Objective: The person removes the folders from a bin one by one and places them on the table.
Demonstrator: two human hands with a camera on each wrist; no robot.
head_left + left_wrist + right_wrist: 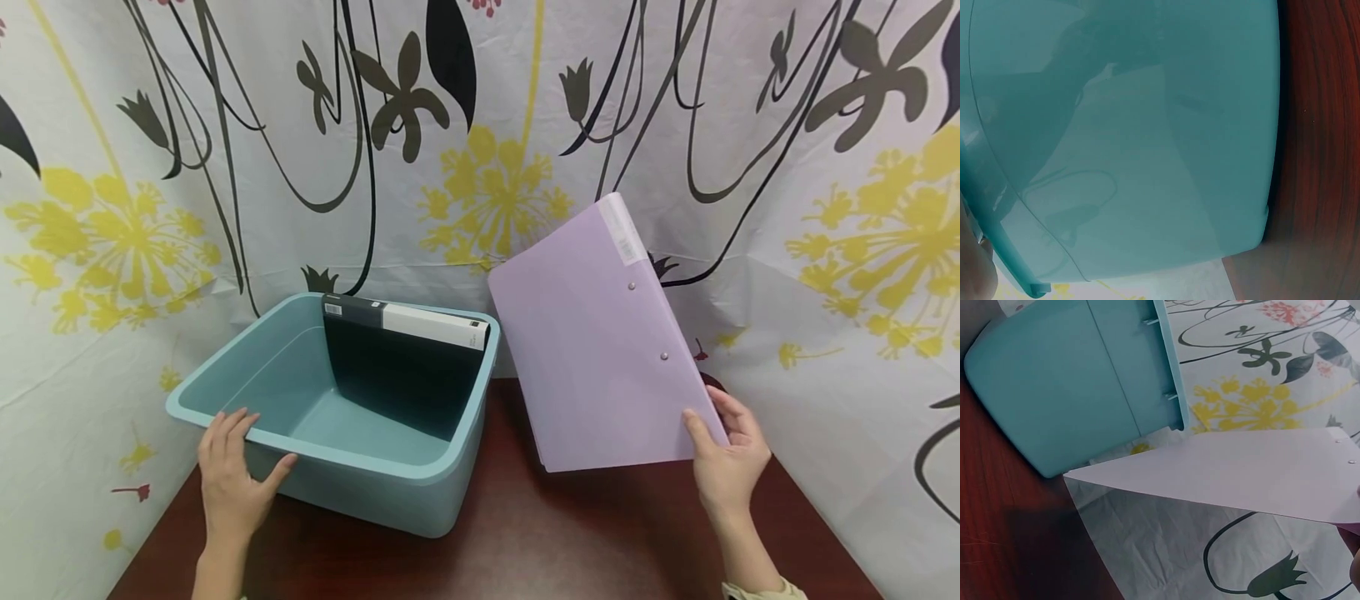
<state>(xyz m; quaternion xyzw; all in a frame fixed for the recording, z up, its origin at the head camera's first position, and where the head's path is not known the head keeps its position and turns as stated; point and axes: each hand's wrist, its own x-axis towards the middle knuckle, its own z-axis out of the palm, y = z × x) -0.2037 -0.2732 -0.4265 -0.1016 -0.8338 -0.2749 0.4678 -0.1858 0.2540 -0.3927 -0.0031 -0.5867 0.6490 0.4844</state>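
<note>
A light purple file folder [592, 350] with two metal rivets and a white spine label is tilted in the air right of the bin. My right hand [731, 454] pinches it by the lower right edge, thumb on the front cover. In the right wrist view the folder [1229, 469] appears nearly edge-on. My left hand [236, 479] rests on the near rim of a blue-green plastic bin [360, 458], fingers over the edge and thumb against the outside. Inside the bin, a black folder [405, 367] with a white label strip leans against the back wall.
The bin stands on a dark red-brown wooden table [540, 533]. A white cloth [285, 150] printed with yellow and grey flowers hangs behind the table and along both sides.
</note>
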